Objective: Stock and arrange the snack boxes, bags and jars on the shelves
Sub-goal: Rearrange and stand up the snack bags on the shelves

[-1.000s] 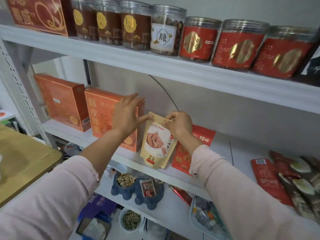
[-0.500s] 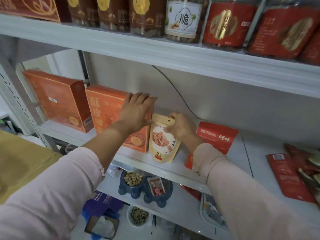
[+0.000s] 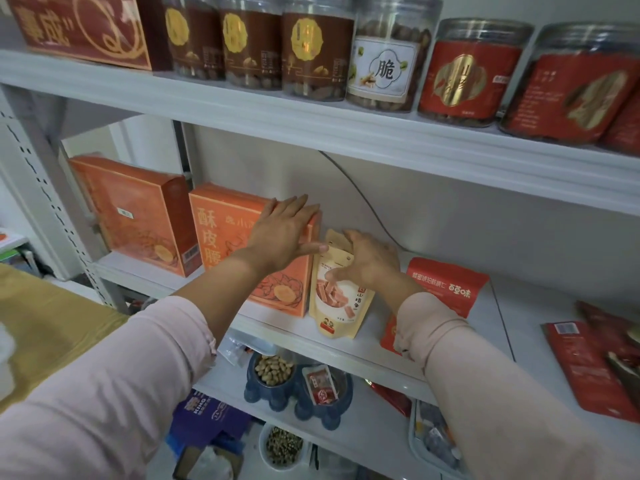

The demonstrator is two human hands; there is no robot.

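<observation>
My left hand point(image 3: 287, 233) lies flat on the upper right corner of a tall orange cardboard snack box point(image 3: 225, 251), which stands upright on the white metal middle shelf point(image 3: 277, 327). Its fingers point(image 3: 294, 209) are straight and spread, holding nothing. The thumb points toward 3 o'clock, with its tip at the top edge of a beige stand-up snack pouch point(image 3: 341, 306).

My right hand point(image 3: 370, 261) grips that pouch by its upper part. The fingers curl over the top, and their tips rest on the printed front. The pouch stands upright on the same shelf, just beside the box at the box's 3 o'clock.

At the pouch's 3 o'clock is a red plastic snack bag point(image 3: 446, 285), partly hidden behind my right wrist. At the first box's 9 o'clock, a little apart from it, stands a second orange cardboard box point(image 3: 138, 216). Far out at 3 o'clock a flat red foil packet point(image 3: 581, 368) lies on the shelf.

At 12 o'clock, the white upper shelf point(image 3: 311, 123) carries a row of clear plastic jars point(image 3: 315, 50) with brown, white and red labels. At 6 o'clock, on the shelf below, sits a blue bowl of peanuts point(image 3: 273, 372).
</observation>
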